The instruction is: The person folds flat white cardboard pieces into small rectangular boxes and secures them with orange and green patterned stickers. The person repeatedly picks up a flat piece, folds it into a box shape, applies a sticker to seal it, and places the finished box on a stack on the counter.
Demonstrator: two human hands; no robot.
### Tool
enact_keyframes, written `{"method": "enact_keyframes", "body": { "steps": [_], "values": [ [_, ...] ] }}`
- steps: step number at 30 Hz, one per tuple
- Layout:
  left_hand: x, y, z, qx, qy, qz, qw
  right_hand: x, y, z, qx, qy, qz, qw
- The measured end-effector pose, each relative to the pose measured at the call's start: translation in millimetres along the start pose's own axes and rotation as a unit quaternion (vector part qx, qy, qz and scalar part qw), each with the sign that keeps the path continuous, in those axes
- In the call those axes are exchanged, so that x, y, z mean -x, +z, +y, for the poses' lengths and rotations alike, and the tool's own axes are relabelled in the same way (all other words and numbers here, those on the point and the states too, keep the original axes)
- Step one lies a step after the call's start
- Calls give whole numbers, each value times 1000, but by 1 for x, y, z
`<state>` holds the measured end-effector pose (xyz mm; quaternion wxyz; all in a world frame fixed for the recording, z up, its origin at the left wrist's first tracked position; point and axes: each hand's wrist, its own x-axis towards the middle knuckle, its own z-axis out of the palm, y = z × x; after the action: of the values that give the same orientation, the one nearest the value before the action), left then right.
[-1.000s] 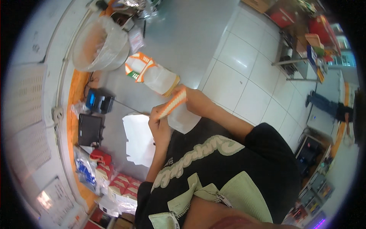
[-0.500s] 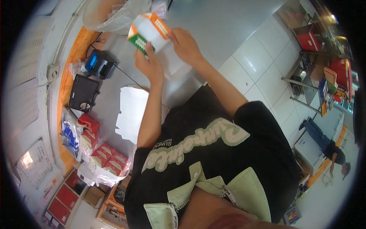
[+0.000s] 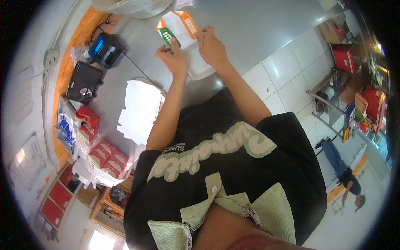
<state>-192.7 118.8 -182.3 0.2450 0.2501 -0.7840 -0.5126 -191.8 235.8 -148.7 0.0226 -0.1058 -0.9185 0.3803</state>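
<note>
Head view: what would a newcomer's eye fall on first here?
First, the orange, green and white package at upper middle, held between the left hand and right hand. Next, the flat white sheet on the grey table, left of the left forearm, and the red packs at lower left.

The left hand (image 3: 174, 61) hides part of the orange-and-green paper carton (image 3: 178, 28), the upper edge crops the translucent tub (image 3: 135, 8), and print on the wall notice (image 3: 26, 162) is illegibly blurred.

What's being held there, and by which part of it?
A white, orange and green carton: the left hand holds its green side, the right hand its orange side, both toward the person's end.
</note>
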Motion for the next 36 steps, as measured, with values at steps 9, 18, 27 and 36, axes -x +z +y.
{"method": "enact_keyframes", "body": {
  "steps": [9, 18, 27, 36],
  "values": [
    [-2, -21, 33, -29, -146, -217, 965, -1, -9, -1, -3, 18, -23, 1000],
    [4, -295, -58, -213, 34, -6, 976, 118, -4, -88, -188, -362, -148, 901],
    [22, -411, -167, -164, -219, -10, 962, 120, 151, -96, 88, -174, -249, 949],
    [-1, -414, -145, 26, -252, -17, 967, 137, 151, -110, 74, -132, -189, 970]
  ]
}}
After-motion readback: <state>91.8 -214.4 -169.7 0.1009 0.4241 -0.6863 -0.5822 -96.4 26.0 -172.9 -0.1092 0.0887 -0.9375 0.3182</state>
